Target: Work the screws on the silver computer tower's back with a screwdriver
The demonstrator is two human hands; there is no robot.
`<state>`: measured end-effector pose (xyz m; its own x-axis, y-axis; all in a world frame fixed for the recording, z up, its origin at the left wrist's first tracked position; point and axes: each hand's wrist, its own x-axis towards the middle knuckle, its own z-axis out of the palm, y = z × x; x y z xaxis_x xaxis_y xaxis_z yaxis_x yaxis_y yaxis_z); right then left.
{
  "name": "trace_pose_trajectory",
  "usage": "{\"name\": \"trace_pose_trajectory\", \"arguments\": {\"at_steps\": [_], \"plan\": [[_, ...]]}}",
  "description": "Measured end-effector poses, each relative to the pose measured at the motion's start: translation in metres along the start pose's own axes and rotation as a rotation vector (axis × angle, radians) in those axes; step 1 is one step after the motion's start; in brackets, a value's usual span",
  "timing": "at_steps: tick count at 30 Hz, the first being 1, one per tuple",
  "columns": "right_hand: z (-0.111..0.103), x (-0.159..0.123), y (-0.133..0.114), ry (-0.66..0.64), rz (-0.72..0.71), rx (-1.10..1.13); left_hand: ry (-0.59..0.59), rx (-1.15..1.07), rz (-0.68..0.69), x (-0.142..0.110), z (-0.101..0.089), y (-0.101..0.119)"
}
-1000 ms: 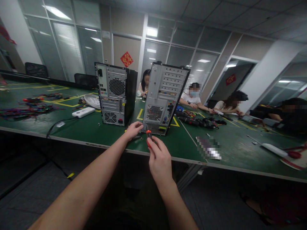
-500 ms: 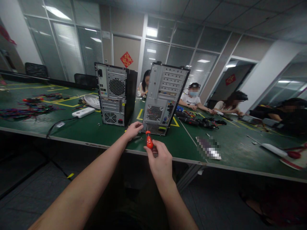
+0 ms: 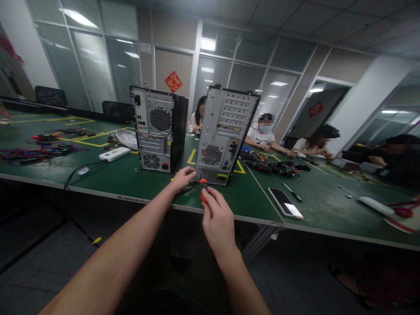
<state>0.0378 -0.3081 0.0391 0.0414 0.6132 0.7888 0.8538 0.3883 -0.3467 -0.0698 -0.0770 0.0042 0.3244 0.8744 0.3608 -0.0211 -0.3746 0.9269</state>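
The surface (image 3: pixel 241 201) is green, marked out with yellow tape (image 3: pixel 90 141) and crossed by a seam to my right. Beyond it I note glazed partitions (image 3: pixel 87 72), a red diamond-shaped sign (image 3: pixel 173 82) and several people seated at the far side. Multicoloured wires (image 3: pixel 39 152) lie at far left; black cables (image 3: pixel 285 167) and a phone (image 3: pixel 285 203) lie to the right.

Two computer towers stand upright, rear panels facing me: the left tower (image 3: pixel 154 151) and the right tower (image 3: pixel 212 124), the latter nearer my hands. The long axis of each is vertical, tilted in my view.

My right hand (image 3: pixel 219 214) is closed on the red-and-black handle of a screwdriver (image 3: pixel 204 184), fingers wrapped around it. Its long axis runs away from me and slightly left; the shaft points at the lower left of the right tower's rear panel. Contact at the tip is too small to confirm.

My left hand (image 3: pixel 184 178) is at that tower's lower left edge, thumb and fingers drawn nearly together; I cannot tell whether it holds anything.
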Motion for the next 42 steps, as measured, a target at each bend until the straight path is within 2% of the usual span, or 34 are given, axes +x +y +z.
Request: {"name": "trace_pose_trajectory", "arguments": {"at_steps": [9, 20, 26, 32, 42], "plan": [[0.0036, -0.001, 0.0011, 0.068, 0.111, 0.119, -0.004, 0.005, 0.013, 0.0002, -0.0004, -0.0011], [0.0004, -0.0006, 0.0024, -0.01, -0.029, -0.048, -0.007, 0.004, 0.021, 0.0018, -0.0006, -0.0039], [0.0033, -0.0012, 0.0019, 0.046, 0.065, 0.041, -0.008, 0.0, 0.017, 0.0011, -0.0012, -0.003], [0.0048, -0.0005, 0.0029, 0.043, 0.103, 0.088, -0.009, -0.001, 0.018, -0.0011, -0.001, 0.0001], [-0.0009, 0.0001, 0.0017, -0.083, -0.05, -0.075, 0.0, 0.002, 0.014, 0.0022, -0.0001, -0.0032]]}}
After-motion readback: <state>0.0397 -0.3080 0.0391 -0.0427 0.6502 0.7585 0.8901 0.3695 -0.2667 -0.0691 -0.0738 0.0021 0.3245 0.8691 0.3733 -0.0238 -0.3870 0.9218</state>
